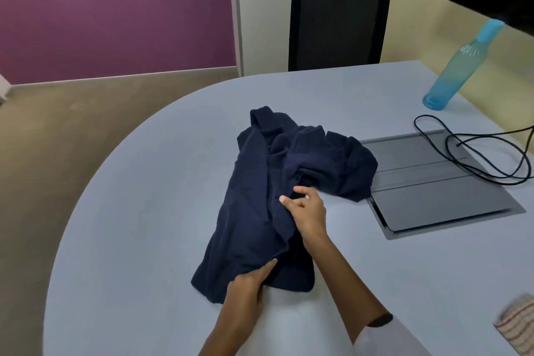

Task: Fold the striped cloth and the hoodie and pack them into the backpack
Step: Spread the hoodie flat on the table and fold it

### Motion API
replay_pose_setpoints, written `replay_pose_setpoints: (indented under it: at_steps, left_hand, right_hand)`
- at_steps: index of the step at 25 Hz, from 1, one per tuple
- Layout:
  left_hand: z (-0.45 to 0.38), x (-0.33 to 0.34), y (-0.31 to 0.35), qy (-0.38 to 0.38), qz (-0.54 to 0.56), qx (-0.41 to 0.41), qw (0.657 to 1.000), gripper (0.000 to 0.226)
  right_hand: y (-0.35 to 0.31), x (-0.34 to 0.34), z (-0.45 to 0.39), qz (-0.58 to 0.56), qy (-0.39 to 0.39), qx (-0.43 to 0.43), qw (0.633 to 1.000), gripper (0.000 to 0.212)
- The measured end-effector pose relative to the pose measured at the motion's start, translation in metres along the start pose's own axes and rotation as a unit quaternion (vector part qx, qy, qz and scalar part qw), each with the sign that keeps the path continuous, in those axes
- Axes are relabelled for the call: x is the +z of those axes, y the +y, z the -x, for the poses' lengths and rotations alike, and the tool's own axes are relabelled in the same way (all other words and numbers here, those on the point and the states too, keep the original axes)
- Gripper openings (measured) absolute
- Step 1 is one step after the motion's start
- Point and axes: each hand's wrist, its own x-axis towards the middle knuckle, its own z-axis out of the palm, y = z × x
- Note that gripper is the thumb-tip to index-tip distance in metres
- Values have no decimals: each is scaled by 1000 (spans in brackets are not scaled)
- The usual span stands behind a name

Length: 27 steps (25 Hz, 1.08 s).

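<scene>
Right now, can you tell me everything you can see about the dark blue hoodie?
The hoodie is navy, of soft, thick-looking cloth. It lies crumpled and unfolded in the middle of the pale blue table, bunched at the far end, one corner over the grey panel. The left hand presses its near hem with straight fingers. The right hand rests on its middle, fingers loosely curled. Its hood and sleeves cannot be told apart.
</scene>
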Motion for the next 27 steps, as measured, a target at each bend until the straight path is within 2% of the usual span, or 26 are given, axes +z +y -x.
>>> replay_pose_setpoints:
  at_steps: [4, 8, 11, 13, 16, 19, 20, 22, 25, 27]
  left_hand:
    - [11, -12, 26, 44, 27, -3, 999, 50]
    - [23, -13, 86, 147, 86, -7, 985, 66]
    - [37, -4, 128, 224, 133, -42, 965, 50]
    - [50, 0, 144, 273, 139, -30, 951, 37]
    - [71, -1, 156, 287, 142, 11, 947, 46]
    - [94, 1, 163, 296, 141, 21, 944, 45]
    - [100, 2, 165, 300, 140, 23, 943, 44]
    - [108, 3, 169, 295, 152, 43, 942, 40]
    - [113, -7, 177, 280, 145, 75, 946, 35]
    - [115, -21, 174, 275, 137, 87, 948, 33]
  right_hand:
    - [3, -29, 40, -40, -62, 9, 997, 25]
    - [-12, -67, 85, -158, -143, 49, 976, 25]
    - [-22, -92, 110, -184, -171, 17, 968, 25]
    - [-22, -110, 123, -181, -193, -8, 964, 27]
    - [-15, -131, 139, -168, -234, -49, 956, 26]
    - [-3, -150, 158, -134, -275, -106, 946, 32]
    - [2, -153, 165, -94, -270, -144, 947, 37]
    - [9, -153, 175, 12, -213, -233, 949, 43]
    - [7, -144, 178, 81, -121, -300, 943, 33]
    - [0, -132, 174, 106, -88, -327, 935, 23]
